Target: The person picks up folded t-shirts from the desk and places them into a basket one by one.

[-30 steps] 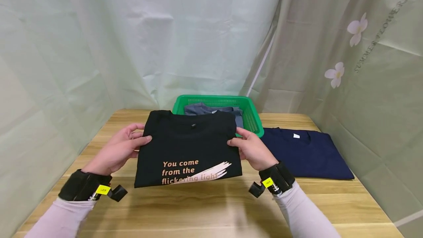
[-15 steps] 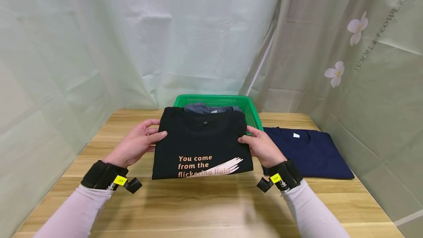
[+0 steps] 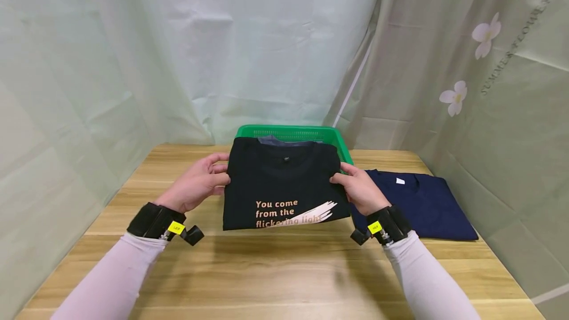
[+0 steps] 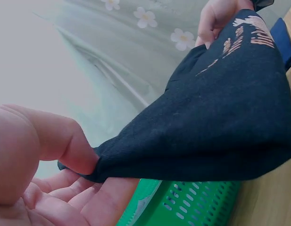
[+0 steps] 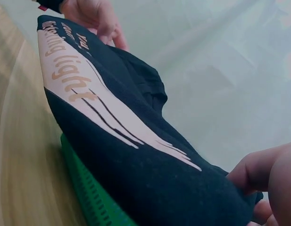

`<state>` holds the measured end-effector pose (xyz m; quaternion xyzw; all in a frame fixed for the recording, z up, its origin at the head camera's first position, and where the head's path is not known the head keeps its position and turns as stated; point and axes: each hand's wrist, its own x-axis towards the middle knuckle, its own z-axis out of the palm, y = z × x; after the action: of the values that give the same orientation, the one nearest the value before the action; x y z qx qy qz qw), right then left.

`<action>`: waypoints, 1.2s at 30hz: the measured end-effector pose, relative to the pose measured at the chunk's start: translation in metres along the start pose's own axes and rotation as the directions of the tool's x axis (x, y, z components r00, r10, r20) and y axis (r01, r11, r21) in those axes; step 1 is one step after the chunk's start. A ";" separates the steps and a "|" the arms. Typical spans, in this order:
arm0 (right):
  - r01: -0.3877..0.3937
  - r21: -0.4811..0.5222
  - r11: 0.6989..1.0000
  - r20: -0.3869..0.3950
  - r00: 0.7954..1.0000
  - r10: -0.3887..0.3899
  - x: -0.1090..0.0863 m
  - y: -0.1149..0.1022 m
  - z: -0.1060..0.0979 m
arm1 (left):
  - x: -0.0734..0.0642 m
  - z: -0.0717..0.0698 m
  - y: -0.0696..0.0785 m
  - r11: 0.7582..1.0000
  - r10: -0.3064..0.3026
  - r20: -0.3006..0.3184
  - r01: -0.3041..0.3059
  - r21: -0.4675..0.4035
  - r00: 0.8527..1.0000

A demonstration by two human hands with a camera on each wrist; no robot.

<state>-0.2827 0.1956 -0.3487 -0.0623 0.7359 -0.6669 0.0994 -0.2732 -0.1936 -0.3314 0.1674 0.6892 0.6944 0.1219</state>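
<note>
A folded black T-shirt point(image 3: 284, 181) with orange lettering and a white brush stroke is held up between both hands, above the table. My left hand point(image 3: 197, 181) pinches its left edge, thumb on top and fingers beneath, as the left wrist view shows with the shirt's side point(image 4: 206, 127) sagging into a fold. On the opposite edge my right hand point(image 3: 361, 189) pinches the cloth the same way. Behind the shirt stands a green plastic basket point(image 3: 326, 134), mostly covered by it in the head view. A strip of a grey-blue garment point(image 3: 272, 140) inside the basket shows past the collar.
To the right, a folded navy T-shirt point(image 3: 422, 209) with a white neck label lies on the wooden table point(image 3: 275, 275). Pale curtains point(image 3: 275, 48) hang at the back and along both sides.
Both hands have carried the black T-shirt forward and to the right, so it now overlaps more of the basket. The navy shirt stays in its place.
</note>
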 end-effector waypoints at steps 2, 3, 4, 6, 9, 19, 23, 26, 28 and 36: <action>-0.002 -0.034 0.999 -0.010 1.000 0.001 0.003 -0.003 -0.002 | 0.003 0.001 0.000 1.000 0.005 -0.011 -0.005 0.007 1.000; 0.000 -0.047 0.999 -0.011 1.000 0.000 0.004 -0.004 -0.003 | 0.004 0.002 0.000 1.000 0.007 -0.017 -0.007 0.004 1.000; 0.000 -0.061 0.998 -0.013 1.000 -0.001 0.005 -0.006 -0.004 | 0.006 0.002 0.001 1.000 0.008 -0.026 -0.007 0.008 1.000; 0.002 -0.073 0.997 -0.016 1.000 -0.003 0.009 -0.008 -0.005 | 0.009 0.002 0.000 1.000 0.013 -0.041 -0.013 0.004 0.999; 0.007 -0.080 0.997 -0.021 1.000 -0.009 0.015 -0.012 -0.005 | 0.014 0.001 -0.002 1.000 0.015 -0.070 -0.016 -0.009 0.997; 0.034 -0.069 0.997 -0.010 0.999 -0.034 0.039 -0.021 -0.003 | 0.030 -0.003 -0.003 0.999 -0.024 -0.192 0.017 -0.039 0.981; 0.036 -0.029 0.999 -0.015 0.999 -0.036 0.049 -0.025 -0.002 | 0.035 -0.005 -0.002 0.997 -0.040 -0.217 0.024 -0.071 0.975; 0.034 -0.012 0.999 -0.031 0.999 -0.034 0.056 -0.028 -0.002 | 0.040 -0.006 -0.001 0.996 -0.048 -0.228 0.028 -0.090 0.972; 0.033 -0.022 0.999 -0.044 0.998 -0.034 0.060 -0.029 -0.003 | 0.045 -0.006 -0.001 0.995 -0.050 -0.235 0.027 -0.100 0.971; 0.014 -0.059 0.998 -0.095 0.995 -0.019 0.075 -0.032 -0.005 | 0.065 -0.006 0.000 0.996 -0.064 -0.289 0.041 -0.085 0.955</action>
<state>-0.3582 0.1799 -0.3207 -0.0392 0.7585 -0.6481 0.0565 -0.3349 -0.1736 -0.3271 0.0399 0.6761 0.7344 0.0438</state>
